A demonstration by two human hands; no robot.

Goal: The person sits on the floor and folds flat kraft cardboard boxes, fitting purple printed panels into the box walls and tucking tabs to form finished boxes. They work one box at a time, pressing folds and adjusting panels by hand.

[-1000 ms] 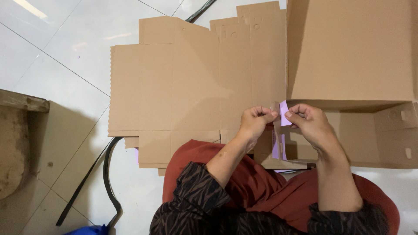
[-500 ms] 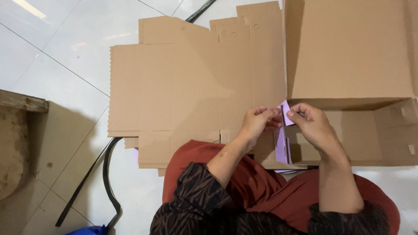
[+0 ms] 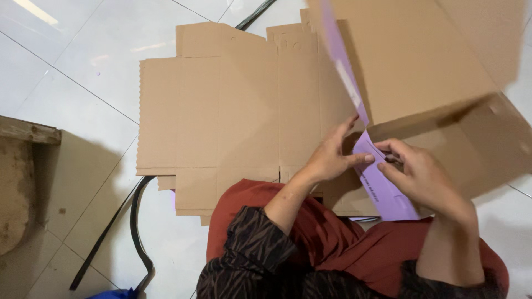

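A brown cardboard box (image 3: 421,61) is tilted up in front of me, its purple printed outer side (image 3: 382,191) showing along one edge. My left hand (image 3: 332,155) presses fingers on the purple flap near the fold. My right hand (image 3: 421,177) pinches the same purple flap from the right. Both hands rest over my lap in red cloth (image 3: 343,243).
A stack of flat unfolded cardboard sheets (image 3: 221,116) lies on the white tiled floor (image 3: 83,61) to the left. A black cable (image 3: 138,232) curves at the lower left. A worn wooden piece (image 3: 22,182) sits at the left edge.
The box has tilted and swung so its purple side now shows much more. Both hands shifted slightly down along the purple flap.
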